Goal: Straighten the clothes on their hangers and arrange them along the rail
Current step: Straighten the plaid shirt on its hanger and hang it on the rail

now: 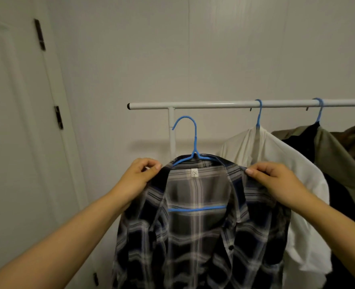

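**Plaid shirt held up by both shoulders, below the rail**

Between the 2 hands hangs a dark plaid shirt (197, 226), draped on a blue hanger (195, 161) whose hook points left and is not on the rail; it sits free in the air, lower than the bar and just in front of the rack's upright post (171, 130). The left hand (139, 176) pinches the shirt's left shoulder near the collar, thumb and fingers closed on the cloth. The right hand (276, 180) does the same at the right shoulder, fingertips clamped on the collar edge. The shirt front is open, so the hanger's lower crossbar shows as a blue line across the inside of the back panel, and a small white label (194, 173) sits under the collar, midway between the hands.

Above both hands runs the white rail (214, 105), level, with a black cap at its left end. Up and to the right of the right hand, a white garment (276, 155) hangs from the rail on a second blue hanger (259, 113); its near edge lies just behind the right hand and touches the plaid shirt's right side. Further right, a third blue hanger (320, 109) carries a dark garment (303, 142) with an olive garment (335, 155) over or beside it; which of them the hanger bears cannot be told.

Left of the left hand stand a plain pale wall (130, 49) and a white door (11, 122) with dark hinges.
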